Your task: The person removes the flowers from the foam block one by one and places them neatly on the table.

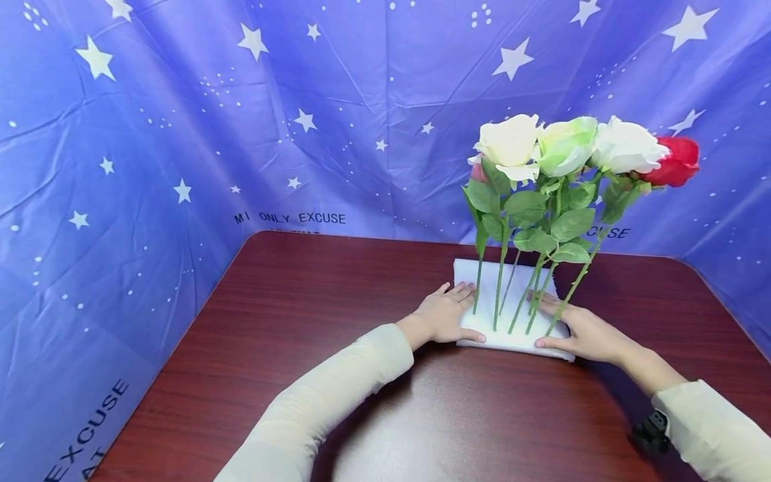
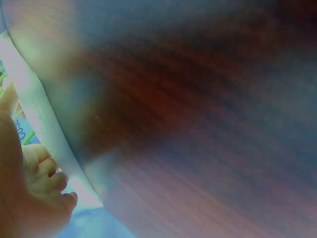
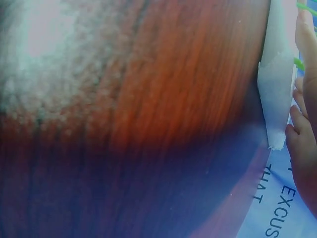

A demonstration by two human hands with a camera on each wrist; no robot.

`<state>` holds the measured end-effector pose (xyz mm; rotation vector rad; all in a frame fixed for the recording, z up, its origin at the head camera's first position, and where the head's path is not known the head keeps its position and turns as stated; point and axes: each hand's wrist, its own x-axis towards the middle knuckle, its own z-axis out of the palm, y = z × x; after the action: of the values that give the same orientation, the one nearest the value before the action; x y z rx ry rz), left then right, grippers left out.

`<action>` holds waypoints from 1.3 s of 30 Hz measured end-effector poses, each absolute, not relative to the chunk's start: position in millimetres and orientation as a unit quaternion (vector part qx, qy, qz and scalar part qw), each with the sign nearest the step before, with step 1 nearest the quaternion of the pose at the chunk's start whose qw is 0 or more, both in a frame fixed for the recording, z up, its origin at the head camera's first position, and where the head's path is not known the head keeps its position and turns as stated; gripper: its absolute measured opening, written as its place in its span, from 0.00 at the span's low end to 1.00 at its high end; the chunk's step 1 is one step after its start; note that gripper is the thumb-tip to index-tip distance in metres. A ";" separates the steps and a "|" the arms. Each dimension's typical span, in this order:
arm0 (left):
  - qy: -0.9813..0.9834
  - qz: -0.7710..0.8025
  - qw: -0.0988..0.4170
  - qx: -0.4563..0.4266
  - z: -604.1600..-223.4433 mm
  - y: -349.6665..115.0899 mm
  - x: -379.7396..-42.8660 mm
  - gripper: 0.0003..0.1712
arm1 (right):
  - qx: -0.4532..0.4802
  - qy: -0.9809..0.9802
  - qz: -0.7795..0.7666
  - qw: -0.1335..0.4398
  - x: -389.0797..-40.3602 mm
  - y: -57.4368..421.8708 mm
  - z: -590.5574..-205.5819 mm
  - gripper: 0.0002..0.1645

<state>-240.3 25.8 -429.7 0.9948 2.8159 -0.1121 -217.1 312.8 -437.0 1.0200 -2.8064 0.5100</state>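
Note:
A white foam block (image 1: 512, 343) lies on the table with several upright artificial roses stuck in it. From left to right the blooms are a cream rose (image 1: 508, 142), a pale green rose (image 1: 566, 146), a white rose (image 1: 629, 148) and a red rose (image 1: 680, 162); a pink bloom (image 1: 478, 171) is mostly hidden behind the cream one. My left hand (image 1: 444, 314) rests on the block's left side, fingers spread. On the right side rests my right hand (image 1: 587, 333), thumb near the front edge and fingers partly behind the stems. Both wrist views show the block's edge beside each hand.
The dark red wooden table (image 1: 313, 301) extends left and in front of the block. A blue curtain (image 1: 361, 100) with white stars hangs behind and along the sides. A black strap device (image 1: 653, 428) sits at the right wrist.

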 end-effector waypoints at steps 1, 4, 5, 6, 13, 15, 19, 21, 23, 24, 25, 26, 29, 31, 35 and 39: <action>0.939 -0.041 0.074 0.333 -430.0 25.9 -240.7 0.54 | 0.331 -0.928 0.165 0.055 -216.8 312.6 -437.2 0.46; 0.938 -0.053 0.066 0.336 -430.2 26.0 -242.2 0.54 | 0.323 -0.932 0.158 0.053 -216.4 311.6 -437.2 0.46; 0.938 -0.056 0.064 0.336 -430.0 26.0 -242.7 0.55 | 0.323 -0.932 0.157 0.053 -216.6 311.2 -437.1 0.46; 0.938 -0.057 0.065 0.336 -429.7 26.0 -243.1 0.55 | 0.323 -0.932 0.157 0.054 -216.7 310.7 -437.0 0.46; 0.940 -0.057 0.064 0.332 -428.1 28.4 -242.2 0.54 | 0.342 -0.922 0.171 0.067 -217.8 312.3 -438.0 0.45; 0.940 -0.056 0.065 0.330 -428.2 29.6 -241.1 0.54 | 0.352 -0.916 0.176 0.074 -218.1 313.6 -438.7 0.45; 0.941 -0.052 0.071 0.327 -430.8 31.9 -239.9 0.55 | 0.370 -0.908 0.178 0.083 -218.9 316.7 -440.6 0.45; 0.941 -0.051 0.070 0.328 -432.4 32.8 -240.1 0.55 | 0.373 -0.906 0.179 0.087 -219.2 318.1 -441.4 0.45; 0.941 -0.049 0.068 0.328 -434.0 33.3 -240.7 0.55 | 0.373 -0.906 0.180 0.090 -219.5 319.2 -442.2 0.45; 0.941 -0.048 0.067 0.328 -434.9 33.5 -241.1 0.55 | 0.371 -0.906 0.181 0.091 -219.5 319.7 -442.5 0.45; 0.941 -0.047 0.067 0.328 -435.6 33.7 -241.4 0.56 | 0.369 -0.907 0.182 0.092 -219.6 320.1 -442.8 0.45; 0.941 -0.045 0.067 0.329 -436.1 33.7 -241.9 0.56 | 0.367 -0.908 0.183 0.091 -219.6 320.5 -443.1 0.44; 0.941 -0.042 0.070 0.328 -436.6 33.3 -242.7 0.56 | 0.368 -0.907 0.184 0.089 -221.5 320.4 -443.4 0.44; 0.942 -0.042 0.069 0.325 -435.6 32.6 -243.5 0.56 | 0.373 -0.905 0.184 0.090 -224.5 319.6 -443.2 0.45; 0.945 -0.038 0.066 0.317 -432.9 30.2 -246.5 0.56 | 0.381 -0.901 0.186 0.092 -232.2 316.4 -441.8 0.45; 0.947 -0.030 0.071 0.312 -430.8 28.0 -251.4 0.55 | 0.373 -0.906 0.183 0.077 -239.6 314.5 -441.0 0.45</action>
<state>-251.4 28.0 -430.8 0.9374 2.8480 -0.0898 -239.6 314.5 -441.0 1.1179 -2.7150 0.5486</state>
